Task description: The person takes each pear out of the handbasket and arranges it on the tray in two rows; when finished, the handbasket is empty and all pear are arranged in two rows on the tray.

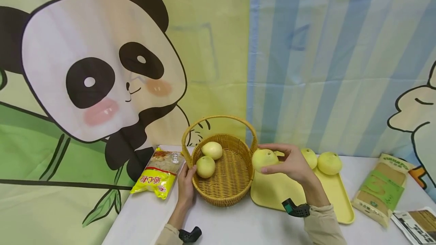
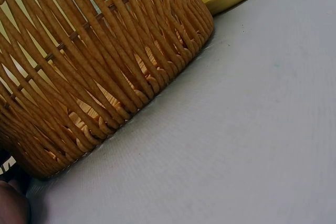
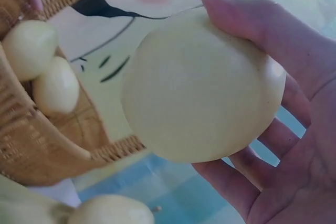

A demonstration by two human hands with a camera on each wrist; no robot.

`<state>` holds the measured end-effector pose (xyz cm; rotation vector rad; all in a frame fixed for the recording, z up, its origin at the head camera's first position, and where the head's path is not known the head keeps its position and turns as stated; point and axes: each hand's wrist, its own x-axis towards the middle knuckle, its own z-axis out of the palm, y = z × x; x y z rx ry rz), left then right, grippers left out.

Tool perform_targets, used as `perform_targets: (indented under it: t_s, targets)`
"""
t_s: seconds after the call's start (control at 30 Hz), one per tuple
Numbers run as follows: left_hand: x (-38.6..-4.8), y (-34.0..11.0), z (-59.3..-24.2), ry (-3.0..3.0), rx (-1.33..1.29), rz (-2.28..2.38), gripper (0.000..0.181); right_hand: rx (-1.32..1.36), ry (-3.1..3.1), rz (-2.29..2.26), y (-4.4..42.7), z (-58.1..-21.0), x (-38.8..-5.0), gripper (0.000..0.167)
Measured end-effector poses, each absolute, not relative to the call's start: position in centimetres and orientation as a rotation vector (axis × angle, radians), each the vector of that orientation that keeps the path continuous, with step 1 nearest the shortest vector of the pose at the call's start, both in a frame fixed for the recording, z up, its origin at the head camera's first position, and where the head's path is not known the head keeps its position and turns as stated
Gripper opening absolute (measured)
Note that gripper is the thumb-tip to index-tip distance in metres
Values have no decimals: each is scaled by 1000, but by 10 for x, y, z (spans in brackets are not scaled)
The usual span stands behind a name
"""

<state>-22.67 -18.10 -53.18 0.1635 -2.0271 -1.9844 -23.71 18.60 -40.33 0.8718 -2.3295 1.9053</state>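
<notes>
A round wicker basket with a tall handle holds two pale yellow-green fruits at its left side. My left hand grips the basket's left rim, thumb on top; in the left wrist view only a bit of the hand shows beside the wicker wall. Just right of the basket, my right hand pinches another round fruit above the yellow tray. The right wrist view shows thumb and fingers of that hand spread around the large pale fruit.
More fruits lie at the tray's back. A yellow-and-clear food bag lies left of the basket. At the right are a green-and-brown packet and a flat white-and-brown packet. A panda-printed curtain hangs behind the table.
</notes>
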Motion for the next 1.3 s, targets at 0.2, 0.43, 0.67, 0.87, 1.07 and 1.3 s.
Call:
perform_targets:
  t_s: [0.2, 0.43, 0.67, 0.87, 1.07, 1.3]
  targets:
    - [-227, -180, -531, -2023, 162, -1985, 49, 741, -2399, 1815, 200, -410, -243, 58]
    - [-228, -182, -532, -2027, 155, -1986, 50, 604, -2483, 1735, 209, -444, -262, 59]
    - [-226, -181, -532, -2031, 162, -1982, 49, 508, -2527, 1678, 210, -469, -271, 60]
    - [-227, -181, -532, -2032, 154, -1980, 49, 518, -2540, 1653, 209, -475, -272, 58]
    - [-230, -181, -533, -2025, 156, -1972, 48, 527, -2532, 1663, 208, -482, -274, 60]
    - [-228, -180, -534, -2026, 157, -1973, 48, 521, -2575, 1584, 203, -487, -274, 62]
